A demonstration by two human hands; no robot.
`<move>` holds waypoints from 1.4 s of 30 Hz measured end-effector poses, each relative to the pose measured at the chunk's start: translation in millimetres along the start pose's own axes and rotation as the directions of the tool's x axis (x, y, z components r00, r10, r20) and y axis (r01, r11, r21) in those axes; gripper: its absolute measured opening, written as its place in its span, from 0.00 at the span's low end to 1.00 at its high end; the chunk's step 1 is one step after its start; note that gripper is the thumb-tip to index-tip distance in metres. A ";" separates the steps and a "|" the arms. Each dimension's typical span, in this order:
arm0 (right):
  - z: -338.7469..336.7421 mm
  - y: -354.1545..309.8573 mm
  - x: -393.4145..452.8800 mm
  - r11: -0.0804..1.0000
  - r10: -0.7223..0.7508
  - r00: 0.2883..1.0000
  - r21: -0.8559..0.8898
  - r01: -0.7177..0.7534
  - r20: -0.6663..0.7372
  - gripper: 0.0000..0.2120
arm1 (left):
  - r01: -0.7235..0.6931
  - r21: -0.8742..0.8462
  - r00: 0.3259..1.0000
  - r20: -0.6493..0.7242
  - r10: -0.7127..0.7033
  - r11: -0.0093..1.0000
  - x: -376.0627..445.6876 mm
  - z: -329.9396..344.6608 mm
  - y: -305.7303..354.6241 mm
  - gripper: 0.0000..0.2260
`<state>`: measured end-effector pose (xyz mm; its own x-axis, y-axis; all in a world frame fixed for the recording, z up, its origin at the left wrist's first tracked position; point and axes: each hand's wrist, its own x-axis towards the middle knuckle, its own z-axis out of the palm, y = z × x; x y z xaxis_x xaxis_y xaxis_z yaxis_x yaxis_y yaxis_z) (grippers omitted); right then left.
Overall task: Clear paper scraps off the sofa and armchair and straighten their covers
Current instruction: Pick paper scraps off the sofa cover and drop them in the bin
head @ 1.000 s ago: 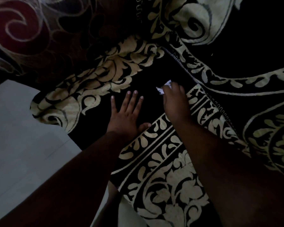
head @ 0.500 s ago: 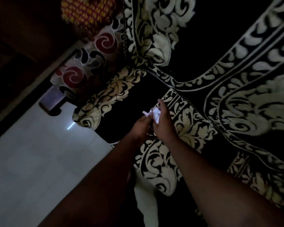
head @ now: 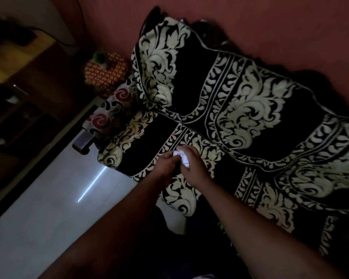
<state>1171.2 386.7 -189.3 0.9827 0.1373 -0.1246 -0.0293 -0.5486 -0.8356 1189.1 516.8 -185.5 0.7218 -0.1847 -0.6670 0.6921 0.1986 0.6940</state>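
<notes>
Paper scrap [head: 182, 159] held between both hands (over the cover's [head: 189, 97] front edge).

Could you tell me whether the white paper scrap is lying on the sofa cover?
No, both hands hold the scrap up off the cover.

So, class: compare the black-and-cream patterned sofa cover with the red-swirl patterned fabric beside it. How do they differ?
The black-and-cream patterned sofa cover carries cream leaf scrolls on black; the red-swirl patterned fabric shows red spirals on a pale ground. The sofa cover spreads across most of the view, while the red-swirl fabric shows only as a small patch at its left end. Both are patterned cloth draped over furniture.
</notes>
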 end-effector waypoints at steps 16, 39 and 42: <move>-34.9 -62.7 -180.5 0.923 0.324 0.647 0.079 -0.378 -0.690 0.15 | 0.138 0.426 0.813 0.466 -0.348 0.894 -140.9 83.3 -3.9 0.23; -98.3 -12.5 -749.7 0.777 0.371 -0.029 0.327 -0.538 -0.928 0.22 | 0.026 0.774 0.493 0.540 -0.682 0.632 -479.3 355.6 -383.0 0.20; -99.5 1.8 -799.4 0.726 0.425 -0.169 0.446 -0.524 -0.889 0.13 | -0.041 0.808 0.399 0.553 -0.732 0.588 -519.4 375.6 -412.0 0.14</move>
<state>403.8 193.8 -37.9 -0.0158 -0.9898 0.1417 -0.6175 -0.1018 -0.7800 530.6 169.4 -23.1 -0.2164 -0.7512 -0.6236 0.3811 -0.6531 0.6544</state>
